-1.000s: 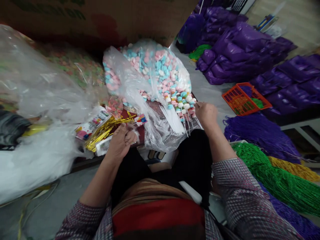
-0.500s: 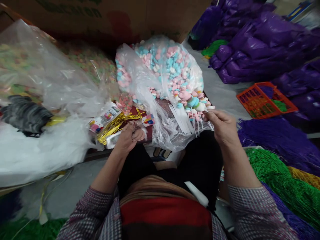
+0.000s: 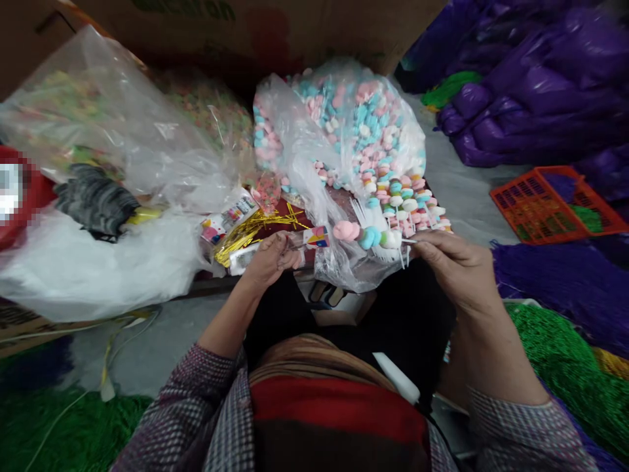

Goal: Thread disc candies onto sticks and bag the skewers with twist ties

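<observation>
Pinched in my right hand (image 3: 455, 262) is the white stick of a marshmallow skewer (image 3: 371, 236), with pink, blue, green and white pieces in a row. The skewer lies level, its pink end pointing at my left hand (image 3: 275, 255). My left fingers close on a small clear plastic bag with a colourful printed part (image 3: 316, 236). The pink end is close to this print; whether they touch I cannot tell. Just behind the held skewer are a pile of marshmallow skewers (image 3: 409, 195) and loose white sticks (image 3: 368, 213). Gold twist ties (image 3: 253, 229) lie beyond my left hand.
A large clear bag of pink, blue and white marshmallows (image 3: 363, 118) stands at the back. More sweets fill the clear bags (image 3: 162, 144) on the left, near a grey striped glove-like cloth (image 3: 95, 200). On the right are an orange basket (image 3: 521, 210) and purple sacks (image 3: 531, 92).
My right hand has lifted a marshmallow skewer off the pile and brought it across towards the bag in my left hand. The camera view has shifted left.
</observation>
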Tool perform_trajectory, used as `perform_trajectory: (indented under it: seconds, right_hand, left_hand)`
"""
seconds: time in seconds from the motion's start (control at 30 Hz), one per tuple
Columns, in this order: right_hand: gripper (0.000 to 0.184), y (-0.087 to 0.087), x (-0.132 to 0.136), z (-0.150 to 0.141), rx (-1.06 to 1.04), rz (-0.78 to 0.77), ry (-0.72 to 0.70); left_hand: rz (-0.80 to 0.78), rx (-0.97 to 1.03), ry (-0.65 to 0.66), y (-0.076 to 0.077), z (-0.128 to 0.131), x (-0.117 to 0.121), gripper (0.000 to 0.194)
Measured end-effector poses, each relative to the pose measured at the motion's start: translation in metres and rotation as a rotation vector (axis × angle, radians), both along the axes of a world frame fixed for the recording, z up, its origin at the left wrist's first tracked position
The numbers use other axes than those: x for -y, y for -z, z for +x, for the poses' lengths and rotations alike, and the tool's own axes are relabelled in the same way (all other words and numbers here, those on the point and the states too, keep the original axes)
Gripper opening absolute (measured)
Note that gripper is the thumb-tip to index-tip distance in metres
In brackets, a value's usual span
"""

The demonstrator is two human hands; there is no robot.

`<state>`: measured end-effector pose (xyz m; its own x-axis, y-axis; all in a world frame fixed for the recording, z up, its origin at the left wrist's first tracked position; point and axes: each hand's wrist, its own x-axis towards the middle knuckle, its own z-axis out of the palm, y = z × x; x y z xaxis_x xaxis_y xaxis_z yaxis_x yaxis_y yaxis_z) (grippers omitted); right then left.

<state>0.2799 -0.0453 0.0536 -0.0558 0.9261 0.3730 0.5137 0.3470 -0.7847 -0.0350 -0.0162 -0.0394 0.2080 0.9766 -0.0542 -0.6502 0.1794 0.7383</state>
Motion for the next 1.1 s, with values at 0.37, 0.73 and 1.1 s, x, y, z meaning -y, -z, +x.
perform_trajectory:
  seconds: [0.37,0.73,1.1]
  right_hand:
    - [0.021,-0.008,0.004,0.009,0.185,-0.005,-0.089]
    - [0.014,0.001,0.012,0.012,0.282,0.050,-0.042]
    - [0.030,0.024,0.020,0.001,0.276,-0.107,-0.117]
  left_hand:
    - [0.099,-0.214,0.112,-0.005,-0.006,0.003,0.054]
    - [0.460,-0.785,0.197,-0.034,-0.022,0.002,0.060]
    - [0.259,-0.507,0.215,-0.035,-0.012,-0.001,0.055]
